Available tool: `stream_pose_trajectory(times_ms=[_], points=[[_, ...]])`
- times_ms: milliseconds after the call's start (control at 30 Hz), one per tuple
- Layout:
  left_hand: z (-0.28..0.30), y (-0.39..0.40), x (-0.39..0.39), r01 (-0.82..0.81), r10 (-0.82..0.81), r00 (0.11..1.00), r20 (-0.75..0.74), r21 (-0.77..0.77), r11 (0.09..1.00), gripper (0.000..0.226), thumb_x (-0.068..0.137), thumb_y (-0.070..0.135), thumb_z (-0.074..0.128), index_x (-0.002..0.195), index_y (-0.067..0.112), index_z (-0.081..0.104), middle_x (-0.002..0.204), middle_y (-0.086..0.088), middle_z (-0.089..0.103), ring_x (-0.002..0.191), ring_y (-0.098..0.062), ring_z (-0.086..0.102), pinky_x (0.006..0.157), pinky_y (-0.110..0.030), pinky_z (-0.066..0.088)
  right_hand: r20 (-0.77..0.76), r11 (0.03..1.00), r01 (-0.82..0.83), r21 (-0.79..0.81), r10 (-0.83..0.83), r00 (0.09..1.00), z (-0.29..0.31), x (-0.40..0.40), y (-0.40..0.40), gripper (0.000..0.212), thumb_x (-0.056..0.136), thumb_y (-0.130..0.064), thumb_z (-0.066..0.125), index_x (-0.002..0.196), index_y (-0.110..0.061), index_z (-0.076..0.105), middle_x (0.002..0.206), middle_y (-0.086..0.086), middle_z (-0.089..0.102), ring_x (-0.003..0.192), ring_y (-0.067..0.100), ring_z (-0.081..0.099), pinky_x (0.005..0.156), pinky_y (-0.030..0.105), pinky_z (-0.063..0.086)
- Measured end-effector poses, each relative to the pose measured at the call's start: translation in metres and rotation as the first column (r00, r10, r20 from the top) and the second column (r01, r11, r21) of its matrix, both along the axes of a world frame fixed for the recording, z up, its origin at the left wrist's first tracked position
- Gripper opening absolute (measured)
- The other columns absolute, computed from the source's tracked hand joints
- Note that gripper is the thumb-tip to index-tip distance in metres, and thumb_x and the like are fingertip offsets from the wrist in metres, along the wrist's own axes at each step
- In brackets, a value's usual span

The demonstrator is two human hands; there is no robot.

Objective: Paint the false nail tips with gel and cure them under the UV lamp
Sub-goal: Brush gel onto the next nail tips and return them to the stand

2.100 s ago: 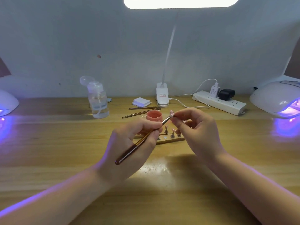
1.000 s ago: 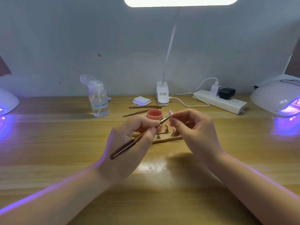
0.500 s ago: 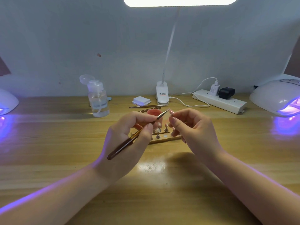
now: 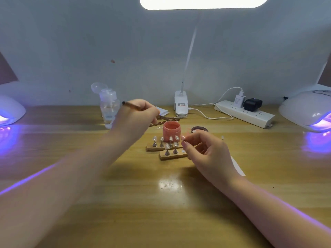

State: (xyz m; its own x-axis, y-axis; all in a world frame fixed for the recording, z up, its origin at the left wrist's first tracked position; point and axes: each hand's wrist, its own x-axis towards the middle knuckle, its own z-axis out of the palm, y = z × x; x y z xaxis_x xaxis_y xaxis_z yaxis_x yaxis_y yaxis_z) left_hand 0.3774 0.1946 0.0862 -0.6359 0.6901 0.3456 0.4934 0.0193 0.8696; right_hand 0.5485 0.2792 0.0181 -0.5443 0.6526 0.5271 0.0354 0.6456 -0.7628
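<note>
False nail tips (image 4: 167, 145) stand on pegs in two wooden holders (image 4: 172, 155) at the tabletop's (image 4: 125, 203) centre, just nearer than the open pink gel jar (image 4: 171, 129). The right hand (image 4: 206, 154) pinches one tip beside the holders. The left hand (image 4: 136, 119) grips the brush (image 4: 130, 105), now swung away toward the far edge, bristle end hidden behind the fingers near the jar. Half a second earlier brush met tip; judged, it reloads gel. UV lamp (image 4: 306, 110) glows at the far right corner.
</note>
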Motion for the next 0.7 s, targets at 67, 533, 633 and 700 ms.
stream_pose_trajectory(times_ms=[67, 533, 633, 700], points=[[0.010, 0.017, -0.010, -0.004, -0.001, 0.999, -0.039, -0.129, 0.992, 0.014, 0.084, 0.016, 0.062, 0.072, 0.011, 0.070, 0.057, 0.006, 0.064, 0.063, -0.013, 0.056, 0.062, -0.028, 0.046, 0.000, 0.999, 0.016, 0.037, -0.016, 1.000, -0.001, 0.000, 0.001, 0.003, 0.085, -0.011, 0.071, 0.086, -0.014, 0.071, 0.069, -0.007, 0.066, 0.056, 0.016, 0.057, 0.060, 0.044, 0.051], [0.023, 0.069, -0.011, 0.011, -0.150, 0.970, -0.190, -0.585, 0.811, 0.009, 0.080, 0.015, 0.068, 0.083, 0.007, 0.065, 0.075, -0.008, 0.062, 0.059, -0.015, 0.051, 0.046, -0.022, 0.040, -0.008, 0.994, 0.042, 0.100, -0.042, 0.999, -0.005, -0.001, 0.004, 0.003, 0.084, -0.014, 0.072, 0.084, -0.015, 0.070, 0.066, -0.010, 0.063, 0.055, 0.014, 0.056, 0.059, 0.042, 0.049], [0.026, 0.064, -0.021, 0.026, -0.062, 0.996, -0.065, -0.459, 0.888, 0.007, 0.082, 0.011, 0.064, 0.077, 0.006, 0.064, 0.067, -0.006, 0.065, 0.047, -0.009, 0.051, 0.039, -0.017, 0.038, -0.003, 0.993, 0.048, 0.108, -0.048, 0.999, -0.006, -0.002, 0.003, 0.003, 0.084, -0.014, 0.072, 0.084, -0.015, 0.070, 0.067, -0.010, 0.064, 0.055, 0.013, 0.056, 0.058, 0.041, 0.050], [0.028, 0.058, -0.031, 0.025, -0.003, 0.998, 0.056, -0.387, 0.922, 0.008, 0.083, 0.011, 0.061, 0.077, 0.006, 0.063, 0.057, -0.003, 0.063, 0.040, -0.008, 0.047, 0.038, -0.016, 0.035, 0.002, 0.993, 0.049, 0.108, -0.050, 0.999, -0.007, -0.002, 0.002, 0.002, 0.083, -0.014, 0.073, 0.084, -0.015, 0.070, 0.068, -0.010, 0.065, 0.055, 0.013, 0.057, 0.060, 0.042, 0.050]])
